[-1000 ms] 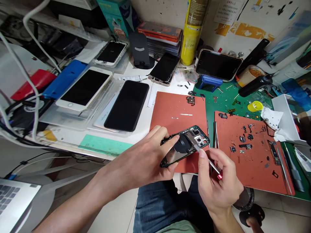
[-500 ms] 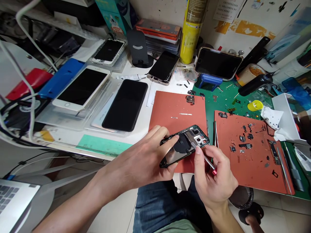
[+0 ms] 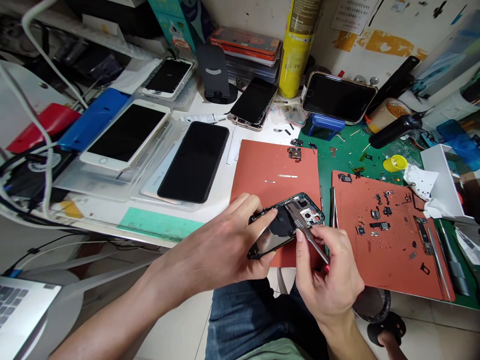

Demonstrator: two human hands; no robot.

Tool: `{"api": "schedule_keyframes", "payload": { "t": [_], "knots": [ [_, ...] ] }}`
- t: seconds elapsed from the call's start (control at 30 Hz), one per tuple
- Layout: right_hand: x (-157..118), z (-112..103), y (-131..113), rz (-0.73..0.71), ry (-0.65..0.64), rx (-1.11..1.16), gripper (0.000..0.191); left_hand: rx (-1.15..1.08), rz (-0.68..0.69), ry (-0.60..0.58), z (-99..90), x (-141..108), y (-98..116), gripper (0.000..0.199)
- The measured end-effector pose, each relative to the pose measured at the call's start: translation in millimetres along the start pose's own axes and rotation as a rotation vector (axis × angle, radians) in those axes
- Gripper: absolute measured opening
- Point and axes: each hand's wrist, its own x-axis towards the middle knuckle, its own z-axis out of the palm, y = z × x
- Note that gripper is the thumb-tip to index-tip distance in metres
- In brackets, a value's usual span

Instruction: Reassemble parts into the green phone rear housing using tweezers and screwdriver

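Note:
My left hand (image 3: 230,242) is closed around the lower left end of an opened phone housing (image 3: 268,241), its index finger lying over the inner side. The housing is tilted above the red-brown mat's front edge. Inside it are a round black pad (image 3: 281,223) and, at the upper right, camera openings (image 3: 306,216). Pinched in my right hand (image 3: 332,277) is a slim metal screwdriver-like tool (image 3: 308,234) with a red end. Its far end reaches over the inside of the housing beside the camera openings; the exact contact is too small to tell.
Small metal parts lie on the red-brown mat (image 3: 262,160). A second mat (image 3: 393,272) at right holds several tiny phone parts and tweezers (image 3: 438,260). Phones, including a black one (image 3: 193,162), lie at left. A yellow can (image 3: 294,65) and a propped phone (image 3: 339,97) stand behind.
The tool has turned and shifted slightly in my right hand, showing more of its ridged shaft over the housing. My left hand and the housing stay nearly where they were.

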Motion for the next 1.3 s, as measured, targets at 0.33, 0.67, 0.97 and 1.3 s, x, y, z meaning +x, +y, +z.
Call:
{"api": "schedule_keyframes", "payload": {
  "t": [0.33, 0.67, 0.97, 1.3],
  "knots": [
    [1.5, -1.5, 1.3, -0.052, -0.035, -0.036, 0.021, -0.011, -0.011, 0.007, -1.3, 1.8, 1.2, 0.026],
    [4.3, 4.3, 1.6, -0.069, 0.043, -0.069, 0.021, 0.05, -0.003, -0.032, 0.9, 0.3, -0.9, 0.027],
    [3.6, 6.3, 2.5, -0.043, 0.084, -0.123, 0.014, 0.055, -0.014, -0.041, 1.7, -0.8, 0.3, 0.029],
    [2.7, 1.1, 0.7, -0.003, 0.058, -0.135, 0.015, 0.047, -0.024, -0.03, 2.8, -1.4, -0.4, 0.032]
  ]
}}
